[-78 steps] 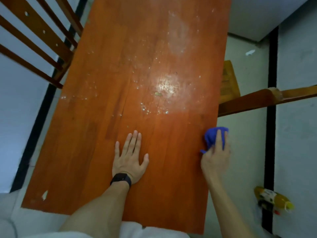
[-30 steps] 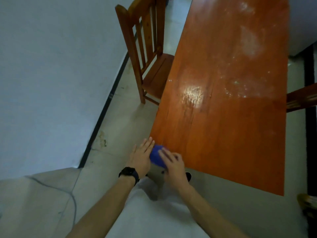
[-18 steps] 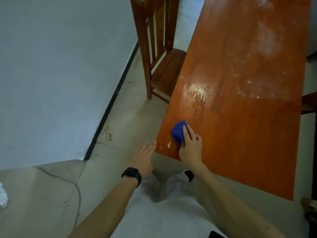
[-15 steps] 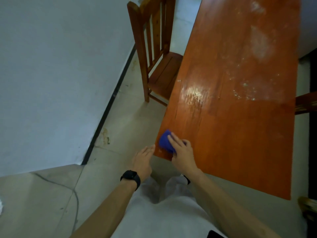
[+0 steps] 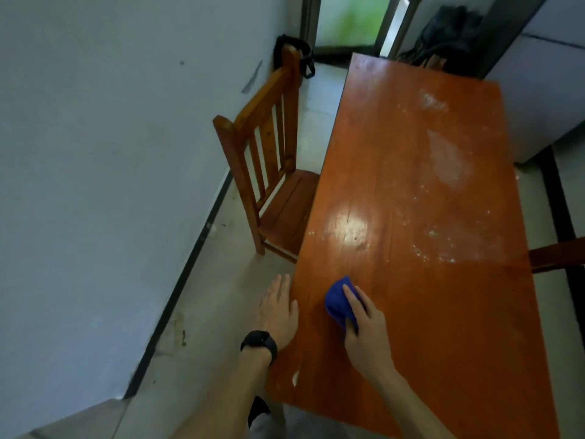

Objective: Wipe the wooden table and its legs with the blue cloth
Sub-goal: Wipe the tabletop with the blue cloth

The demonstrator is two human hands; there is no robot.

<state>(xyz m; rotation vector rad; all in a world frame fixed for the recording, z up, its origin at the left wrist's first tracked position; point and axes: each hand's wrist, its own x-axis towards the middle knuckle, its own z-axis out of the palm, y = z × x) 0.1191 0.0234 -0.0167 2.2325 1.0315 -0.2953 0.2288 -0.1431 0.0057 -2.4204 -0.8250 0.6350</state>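
Note:
The wooden table [image 5: 427,296] runs away from me, its far half speckled with pale dust and smears. A bunched blue cloth [image 5: 338,301] lies on the near left part of the top. My right hand [image 5: 364,324] holds the cloth down on the wood, fingers curled over its right side. My left hand [image 5: 279,308], with a black watch on the wrist, lies flat with straight fingers along the table's left edge, thumb on the top. The table's legs are hidden under the top.
A wooden chair [image 5: 269,172] stands tucked against the table's left side, close to the white wall [image 5: 95,185]. Another chair's rail [image 5: 557,255] pokes in at the right edge. A dark bag [image 5: 452,36] sits beyond the far end, near a doorway.
My right hand slid the cloth from the near left corner farther onto the top. My left hand rose from beside the corner to the left edge. The view tilted up.

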